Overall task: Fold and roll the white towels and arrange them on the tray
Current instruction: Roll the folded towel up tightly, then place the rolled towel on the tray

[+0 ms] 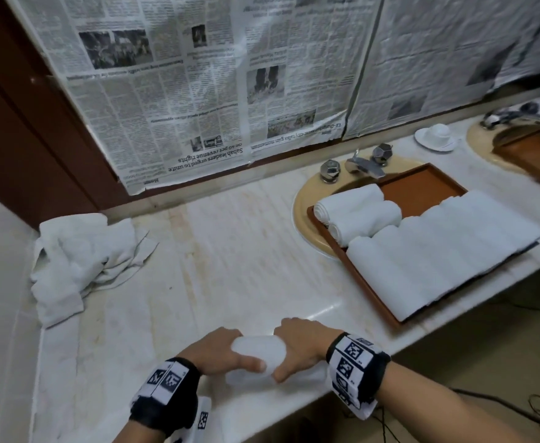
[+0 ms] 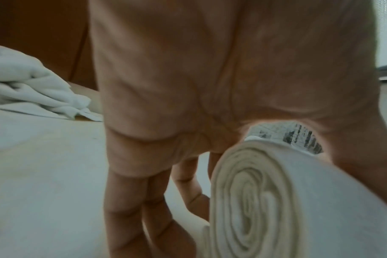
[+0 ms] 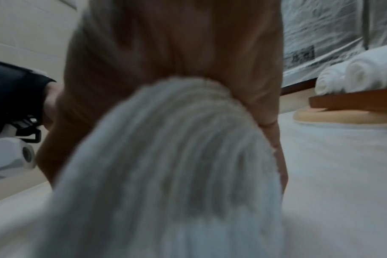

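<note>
While both hands sit at the near edge of the marble desk [image 1: 236, 257], a rolled white towel [image 1: 259, 350] lies between them, resting on the desk surface. The left hand [image 1: 217, 350] covers the roll's left end from above, its fingers [image 2: 130, 209] curled down over the far side and the thumb laid across the near side. The right hand [image 1: 300, 343] grips the right end the same way, palm over the top, thumb on the near side. Both wrists carry black bands with printed markers.

The left wrist view shows the roll's spiral end clearly. The right wrist view is blurred; only the towel's ribbed surface and the palm can be made out, and the right fingertips are hidden behind the roll in every view.

A brown wooden tray [image 1: 422, 187] rests partly over a beige sink basin [image 1: 304, 199] at right. It holds two small rolled towels [image 1: 358, 209] side by side at its left, with a row of longer rolled towels [image 1: 438, 247] just beside them, overhanging the tray's right rim. A loose heap of unfolded white towels [image 1: 77, 257] lies at the desk's far left, well apart from the hands. Newspaper sheets [image 1: 198, 75] cover the wall behind.
</note>
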